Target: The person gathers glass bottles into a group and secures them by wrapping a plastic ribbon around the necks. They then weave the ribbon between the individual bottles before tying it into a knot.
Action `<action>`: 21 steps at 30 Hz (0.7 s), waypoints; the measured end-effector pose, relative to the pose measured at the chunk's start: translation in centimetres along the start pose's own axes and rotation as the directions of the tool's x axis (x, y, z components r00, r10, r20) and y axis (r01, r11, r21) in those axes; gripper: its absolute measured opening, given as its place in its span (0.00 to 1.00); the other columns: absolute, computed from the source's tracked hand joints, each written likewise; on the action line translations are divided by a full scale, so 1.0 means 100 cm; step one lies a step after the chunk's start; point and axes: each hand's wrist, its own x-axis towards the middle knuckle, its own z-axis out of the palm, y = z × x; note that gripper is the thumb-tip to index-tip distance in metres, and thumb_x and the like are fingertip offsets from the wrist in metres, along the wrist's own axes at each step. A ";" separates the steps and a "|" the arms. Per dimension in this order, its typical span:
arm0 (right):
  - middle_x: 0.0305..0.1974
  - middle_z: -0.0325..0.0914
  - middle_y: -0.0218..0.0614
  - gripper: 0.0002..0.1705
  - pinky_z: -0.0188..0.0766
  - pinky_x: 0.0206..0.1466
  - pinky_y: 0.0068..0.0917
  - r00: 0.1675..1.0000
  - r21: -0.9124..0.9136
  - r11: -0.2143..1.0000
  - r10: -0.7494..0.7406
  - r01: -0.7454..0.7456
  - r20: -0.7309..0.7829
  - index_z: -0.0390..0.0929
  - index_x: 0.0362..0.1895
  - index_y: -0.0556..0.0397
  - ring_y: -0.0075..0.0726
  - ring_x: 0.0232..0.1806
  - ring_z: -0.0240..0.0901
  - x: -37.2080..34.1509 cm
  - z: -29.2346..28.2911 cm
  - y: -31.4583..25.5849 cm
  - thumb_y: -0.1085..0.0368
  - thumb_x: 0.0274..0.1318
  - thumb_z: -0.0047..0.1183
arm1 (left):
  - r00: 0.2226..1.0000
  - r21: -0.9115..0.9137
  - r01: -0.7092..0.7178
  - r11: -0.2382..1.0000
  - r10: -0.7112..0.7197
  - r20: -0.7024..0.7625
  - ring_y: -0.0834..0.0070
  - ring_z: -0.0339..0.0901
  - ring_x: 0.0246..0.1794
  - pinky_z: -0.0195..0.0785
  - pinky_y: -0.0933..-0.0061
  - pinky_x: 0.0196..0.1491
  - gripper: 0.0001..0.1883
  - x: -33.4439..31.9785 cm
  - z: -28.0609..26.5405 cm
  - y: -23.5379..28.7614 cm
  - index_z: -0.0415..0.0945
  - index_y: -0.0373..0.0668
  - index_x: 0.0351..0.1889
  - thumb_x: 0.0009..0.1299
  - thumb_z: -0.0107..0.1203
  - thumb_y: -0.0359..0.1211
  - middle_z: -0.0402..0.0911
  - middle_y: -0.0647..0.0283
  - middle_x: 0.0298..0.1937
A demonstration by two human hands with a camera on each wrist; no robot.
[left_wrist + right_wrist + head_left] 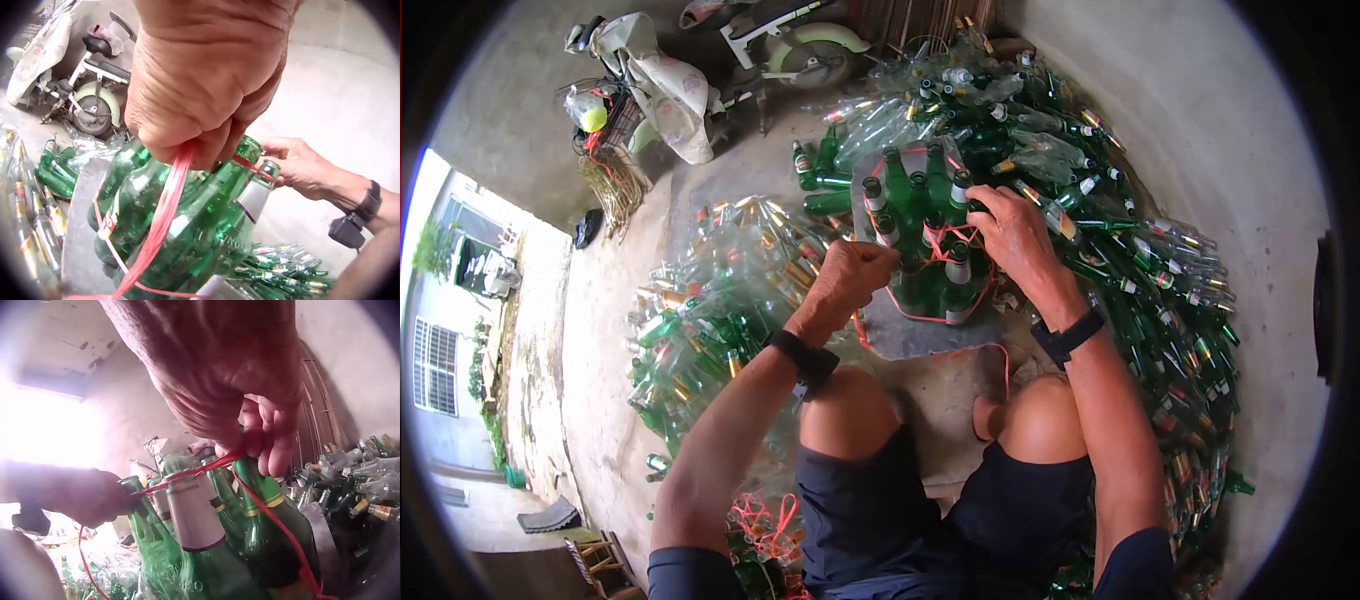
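Observation:
A cluster of green glass bottles stands upright on a dark grey board between the knees. Red plastic twine circles the bottles low down and also runs across their necks. My left hand, at the near left of the cluster, grips the twine in curled fingers; a strand hangs down from its fist. On the right side, my right hand pinches the twine beside a bottle neck. Between both hands the twine stretches over the necks, in front of a bottle with a white neck label.
Loose bottles are heaped along the right wall, with another pile at the left. Several green bottles lie or stand by the board's far left corner. Scooters are parked at the back. Tangled red twine lies near the left thigh.

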 end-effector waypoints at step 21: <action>0.43 0.82 0.54 0.19 0.77 0.52 0.46 0.991 0.143 0.987 -0.083 0.067 0.107 0.82 0.55 0.50 0.62 0.48 0.80 0.024 0.004 0.013 0.71 0.59 0.58 | 0.969 -0.018 -0.077 0.997 0.070 -0.235 0.89 0.63 0.21 0.54 0.78 0.22 0.16 -0.037 0.085 -0.010 0.85 0.32 0.46 0.78 0.57 0.38 0.72 0.76 0.23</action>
